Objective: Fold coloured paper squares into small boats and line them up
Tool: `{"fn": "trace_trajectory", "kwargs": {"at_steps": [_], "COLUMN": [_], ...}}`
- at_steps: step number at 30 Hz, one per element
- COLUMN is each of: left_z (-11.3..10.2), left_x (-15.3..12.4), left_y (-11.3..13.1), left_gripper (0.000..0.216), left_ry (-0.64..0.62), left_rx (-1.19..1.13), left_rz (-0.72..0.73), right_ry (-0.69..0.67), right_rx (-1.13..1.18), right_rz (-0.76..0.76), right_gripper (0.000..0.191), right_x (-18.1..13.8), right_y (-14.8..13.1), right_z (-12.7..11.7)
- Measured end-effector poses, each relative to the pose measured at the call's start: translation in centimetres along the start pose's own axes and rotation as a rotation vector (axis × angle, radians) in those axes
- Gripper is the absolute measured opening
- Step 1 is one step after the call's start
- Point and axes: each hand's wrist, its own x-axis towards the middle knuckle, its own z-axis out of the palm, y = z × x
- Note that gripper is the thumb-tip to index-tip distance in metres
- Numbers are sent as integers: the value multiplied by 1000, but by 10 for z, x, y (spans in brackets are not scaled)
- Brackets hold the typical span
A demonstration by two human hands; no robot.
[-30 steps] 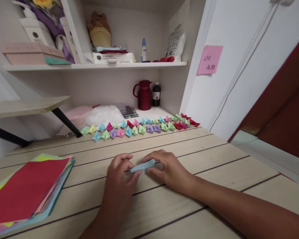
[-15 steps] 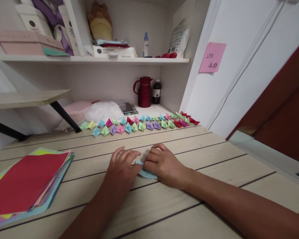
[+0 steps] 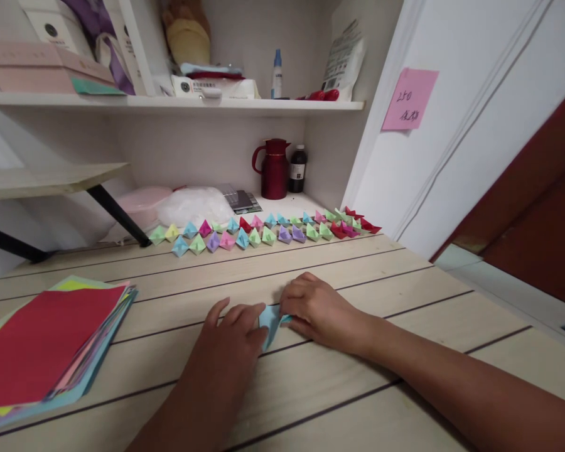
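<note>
A small sheet of light blue paper (image 3: 269,321) lies partly folded on the table between my hands. My left hand (image 3: 230,339) holds its left side, with the thumb and fingertips on the paper and the index and other fingers bent apart. My right hand (image 3: 317,307) pinches the right side, where an edge is lifted and turned over. The right fingers hide part of the fold. Behind my hands stand two rows of small folded paper boats in many colours, among them a purple paper boat (image 3: 285,235) and a pink paper boat (image 3: 226,241).
At the left lies a stack of coloured paper (image 3: 51,342), red on top. A dark red jug (image 3: 274,169) and a dark bottle (image 3: 297,169) stand under the shelf (image 3: 245,107). A black metal leg (image 3: 117,213) of a small rack rests at the table's back left.
The paper has been turned, and its right edge is now lifted in my right hand. My left hand has shifted slightly lower. The view has tilted a little.
</note>
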Motion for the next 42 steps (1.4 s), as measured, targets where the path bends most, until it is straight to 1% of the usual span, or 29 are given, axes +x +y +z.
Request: {"fn": "trace_trajectory", "kwargs": {"at_steps": [3,6,8,11,13,15,16,18,20,22,24,32,34,37,38,40,42], "left_z": [-6,-5,-2,3,4,4,4,3,3,4,5,8,9,9,8,7,6], "left_x": [1,-2,-5,-7,-5,-1,1,4,5,5,5,10,11,12,12,13,13], "left_y": [10,11,10,9,10,10,10,8,5,1,-1,-2,-3,-4,-5,-5,-4], "left_gripper": [25,32,37,41,35,24,19,13,15,20,21,19,18,16,16,14,14], "left_ry": [-29,-31,-22,-12,-7,2,9,23,39,63,82,103,107,110,110,109,106], "left_rx": [-95,-180,-215,-239,-231,-219,-220,-245,-276,-283,-263,-125,-115,-124,-129,-133,-131], "left_rz": [-115,-243,-275,-290,-305,-325,-339,-369,-390,-409,-422,-424,-414,-412,-414,-415,-413], "right_ry": [-5,-4,-6,1,11,16,17,17,17,20,26,44,57,78,82,81,80], "right_rx": [-8,-17,-34,-53,-39,7,47,157,270,327,321,186,177,183,187,211,254], "right_rz": [27,30,24,17,4,6,20,73,133,176,200,271,288,319,325,326,332], "right_gripper": [12,11,12,12,9,5,3,7,9,5,3,14,21,38,41,38,26], "right_x": [0,0,-1,-1,-1,-1,-1,-2,-2,-1,-1,1,0,1,1,2,3], "right_y": [0,0,-2,-6,-9,-10,-9,-7,-3,0,2,-4,-3,-1,0,1,2], "right_z": [0,0,0,2,4,6,6,6,6,6,7,10,11,13,14,14,14]}}
